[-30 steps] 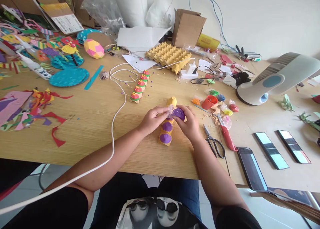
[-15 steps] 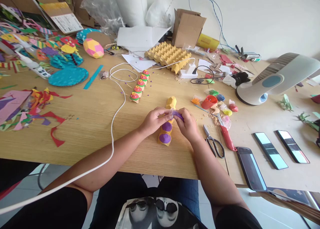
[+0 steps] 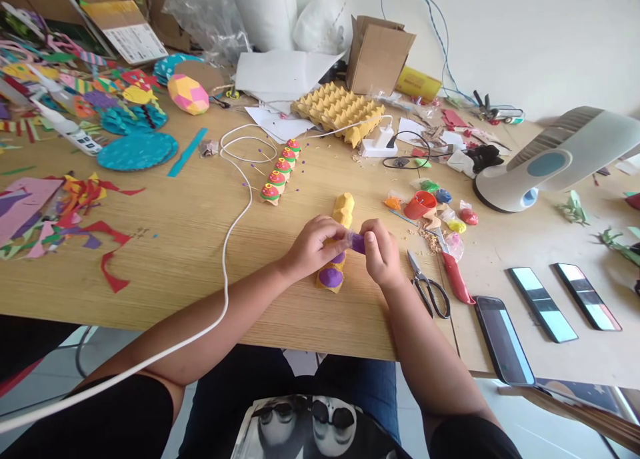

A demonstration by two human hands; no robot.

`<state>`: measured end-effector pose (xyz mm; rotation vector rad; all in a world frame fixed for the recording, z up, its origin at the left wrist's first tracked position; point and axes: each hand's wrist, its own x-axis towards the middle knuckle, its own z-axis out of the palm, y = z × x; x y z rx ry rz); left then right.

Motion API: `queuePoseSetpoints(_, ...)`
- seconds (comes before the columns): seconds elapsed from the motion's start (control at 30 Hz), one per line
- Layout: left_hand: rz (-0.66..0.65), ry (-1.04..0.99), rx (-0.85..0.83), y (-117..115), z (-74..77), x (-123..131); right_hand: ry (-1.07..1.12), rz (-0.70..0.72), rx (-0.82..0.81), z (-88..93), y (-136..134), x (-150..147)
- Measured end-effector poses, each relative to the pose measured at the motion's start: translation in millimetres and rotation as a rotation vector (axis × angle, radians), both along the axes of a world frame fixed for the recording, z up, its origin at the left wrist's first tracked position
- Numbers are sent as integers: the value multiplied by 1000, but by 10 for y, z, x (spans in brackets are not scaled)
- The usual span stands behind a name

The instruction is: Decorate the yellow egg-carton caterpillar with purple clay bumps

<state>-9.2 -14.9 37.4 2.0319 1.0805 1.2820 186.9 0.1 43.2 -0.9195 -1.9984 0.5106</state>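
Between my two hands is a small clear plastic bag with purple clay (image 3: 357, 243) in it. My left hand (image 3: 320, 247) pinches the bag's clear end between thumb and fingers. At the other end, my right hand (image 3: 381, 251) closes around the purple part. Below them on the table lies a yellow egg-carton strip (image 3: 343, 209), partly hidden by my left hand. Purple clay caps (image 3: 331, 277) cover the humps at its near end, while its far end shows bare yellow.
A decorated red-and-green egg-carton strip (image 3: 281, 171) lies beyond, beside a white cable (image 3: 231, 235). To the right are scissors (image 3: 428, 287), a red-handled knife (image 3: 456, 277), bagged clays, a red cup (image 3: 420, 205), several phones (image 3: 543, 304) and a white fan (image 3: 545, 162). Paper scraps (image 3: 95, 209) cover the left.
My right hand has moved slightly right and curled more tightly, and more of the purple bag shows between my hands. The carton strip stays in place.
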Motion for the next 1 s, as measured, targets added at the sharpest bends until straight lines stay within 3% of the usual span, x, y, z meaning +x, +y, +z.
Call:
queuePoseSetpoints(0.33, -53, 247, 156, -35, 33, -20, -101, 26, -156, -12, -21, -39)
queuePoseSetpoints(0.67, 128, 143, 275, -58, 25, -23, 12, -30, -56, -4, -52, -123)
queuePoseSetpoints(0.8, 183, 44, 247, -49, 15, -48, 78, -77, -15, -1, -28, -105)
queuePoseSetpoints(0.93, 381, -302, 52, 63, -68, -114, 294, -288, -9, -44, 69, -60)
queuePoseSetpoints(1.0, 410, -420, -39, 120, -113, -121, 369, -306, -55, -81, 112, -61)
